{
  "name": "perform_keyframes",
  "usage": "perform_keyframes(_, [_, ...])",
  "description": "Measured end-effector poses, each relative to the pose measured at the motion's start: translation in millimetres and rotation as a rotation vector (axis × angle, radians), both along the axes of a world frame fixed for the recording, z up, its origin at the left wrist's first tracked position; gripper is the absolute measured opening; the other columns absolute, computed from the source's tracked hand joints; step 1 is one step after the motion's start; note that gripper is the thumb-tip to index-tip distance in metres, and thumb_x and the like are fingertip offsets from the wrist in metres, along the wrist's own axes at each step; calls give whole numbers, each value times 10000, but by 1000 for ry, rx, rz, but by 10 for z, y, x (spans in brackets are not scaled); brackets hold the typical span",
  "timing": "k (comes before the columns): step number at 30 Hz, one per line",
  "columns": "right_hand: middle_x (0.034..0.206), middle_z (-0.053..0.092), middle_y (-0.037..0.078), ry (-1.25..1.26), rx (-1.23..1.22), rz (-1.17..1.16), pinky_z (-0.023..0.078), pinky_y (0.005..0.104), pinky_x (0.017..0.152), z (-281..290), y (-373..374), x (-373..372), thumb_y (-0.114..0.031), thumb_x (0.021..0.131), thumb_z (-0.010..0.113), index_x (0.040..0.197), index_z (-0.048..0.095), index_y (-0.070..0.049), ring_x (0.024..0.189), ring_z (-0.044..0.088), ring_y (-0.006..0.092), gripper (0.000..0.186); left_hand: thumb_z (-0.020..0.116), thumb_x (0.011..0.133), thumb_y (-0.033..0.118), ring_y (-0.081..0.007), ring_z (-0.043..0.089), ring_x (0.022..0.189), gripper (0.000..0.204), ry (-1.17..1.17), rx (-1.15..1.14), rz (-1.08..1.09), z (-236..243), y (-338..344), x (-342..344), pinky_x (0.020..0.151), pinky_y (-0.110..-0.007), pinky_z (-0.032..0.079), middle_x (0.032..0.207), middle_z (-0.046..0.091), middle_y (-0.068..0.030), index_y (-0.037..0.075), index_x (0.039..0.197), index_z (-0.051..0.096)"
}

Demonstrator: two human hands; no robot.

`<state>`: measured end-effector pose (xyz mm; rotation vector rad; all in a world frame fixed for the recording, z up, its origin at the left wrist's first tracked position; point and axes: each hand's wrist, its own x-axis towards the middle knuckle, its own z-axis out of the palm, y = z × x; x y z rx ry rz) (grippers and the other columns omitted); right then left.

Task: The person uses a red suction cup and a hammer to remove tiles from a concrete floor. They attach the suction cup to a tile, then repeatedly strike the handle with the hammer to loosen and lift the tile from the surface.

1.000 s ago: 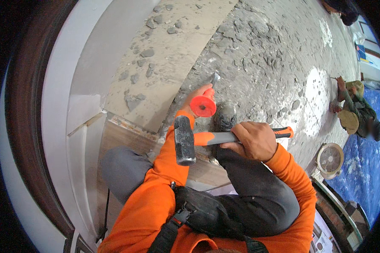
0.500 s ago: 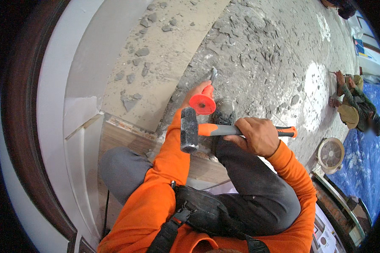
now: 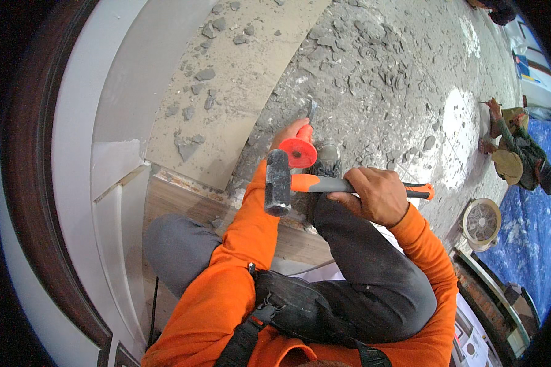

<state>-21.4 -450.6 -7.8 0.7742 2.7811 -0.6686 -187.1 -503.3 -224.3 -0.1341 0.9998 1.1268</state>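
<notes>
Head view: hammer handle (image 3: 333, 185) within right fingers (image 3: 356, 178).

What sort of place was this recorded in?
Probably a room under renovation: broken chips litter the rough grey floor, a blue sheet is spread at the right, and the person's right hand holds a hammer, the left hand a red-handled chisel.
</notes>
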Motion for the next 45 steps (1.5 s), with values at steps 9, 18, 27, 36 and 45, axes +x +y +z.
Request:
perform_keyframes(9, [659,571,100,-7,3,-45,490,427,516,-71,-31,126,-512,881,672,810,543,-74,586,620,304,463,633,937,433,-168,613,587,372,-121,-21,3,-196,91,60,565,-315,509,726,636,-70,68,868,622])
perform_keyframes(18, [648,545,95,119,17,-19,487,419,509,-37,-119,236,-538,845,684,799,531,-82,568,606,293,483,623,951,389,-166,601,612,312,-305,14,201,-151,159,120,559,-316,505,722,604,-48,94,854,594])
perform_keyframes(27, [625,520,80,60,99,-176,475,419,486,-236,-194,401,-517,858,682,774,505,-87,549,593,284,473,587,984,199,-182,612,814,316,-280,173,34,-577,64,98,592,-297,552,976,556,-95,106,1284,550])
perform_keyframes(36, [665,532,86,82,152,-95,475,414,484,-416,-63,541,-554,880,632,799,490,-87,583,603,294,495,581,989,202,-174,614,731,294,-196,173,101,-331,180,277,609,-311,552,872,613,-70,101,1264,568])
perform_keyframes(45, [649,544,93,296,59,40,482,430,485,-125,-184,505,-575,839,661,790,500,-83,565,608,291,519,578,976,250,-90,543,676,128,-358,5,155,-181,316,257,610,-282,480,767,526,26,144,912,547])
